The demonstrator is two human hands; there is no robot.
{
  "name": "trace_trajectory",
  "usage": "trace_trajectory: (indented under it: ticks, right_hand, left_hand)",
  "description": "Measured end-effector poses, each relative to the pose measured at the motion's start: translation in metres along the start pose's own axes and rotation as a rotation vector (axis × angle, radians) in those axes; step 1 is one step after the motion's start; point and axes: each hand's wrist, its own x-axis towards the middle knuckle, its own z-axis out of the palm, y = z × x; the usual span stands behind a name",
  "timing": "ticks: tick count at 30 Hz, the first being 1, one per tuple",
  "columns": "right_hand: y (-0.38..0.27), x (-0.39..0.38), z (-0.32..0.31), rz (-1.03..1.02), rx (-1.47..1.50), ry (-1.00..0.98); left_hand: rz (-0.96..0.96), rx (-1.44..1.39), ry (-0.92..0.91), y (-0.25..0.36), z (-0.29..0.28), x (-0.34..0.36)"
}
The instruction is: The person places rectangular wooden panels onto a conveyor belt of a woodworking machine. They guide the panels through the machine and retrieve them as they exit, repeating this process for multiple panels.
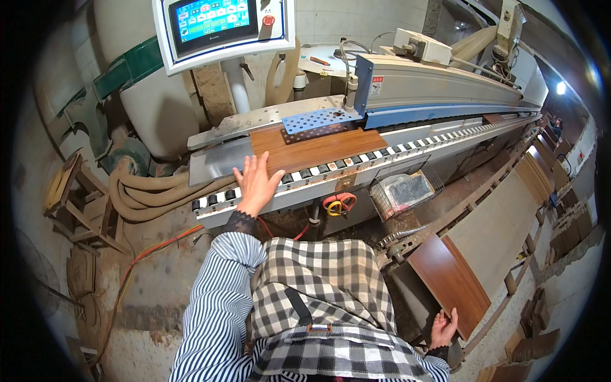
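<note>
At the near end of a long edge-banding machine [439, 102], a brown wood-grain panel [305, 153] lies flat on the feed table, partly beneath a blue perforated guard [321, 120]. My left hand [256, 184] is open, its fingers spread, with the fingertips at the panel's near left corner. To my right, a second wood-grain panel [450, 280] rests on top of a stack of grey-brown boards [496, 223]. The fingers of my right hand [443, 329] are closed on that panel's near edge; part of the grip is hidden by the panel.
A row of black and white rollers [337, 165] runs along the machine's front edge. A control screen [213, 22] stands at upper left. Below the rollers are a wire basket [407, 191] and a roll of yellow and red tape [338, 205]. Thick hoses [137, 197] and a wooden stool [83, 200] sit left.
</note>
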Motion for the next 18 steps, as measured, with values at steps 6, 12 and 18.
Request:
trace_trajectory:
  ticks: [6,12,18]
  right_hand:
    - [0.004,-0.014,0.060,0.052,-0.003,-0.219]
    - [0.040,-0.037,0.183,0.133,-0.099,-0.631]
    - [0.109,-0.083,0.310,0.381,-0.184,-0.967]
  left_hand:
    - [0.136,-0.084,0.002,0.012,0.007,-0.002]
    - [0.380,-0.425,0.039,0.013,-0.023,-0.062]
    - [0.412,-0.180,0.035,-0.011,-0.068,-0.150]
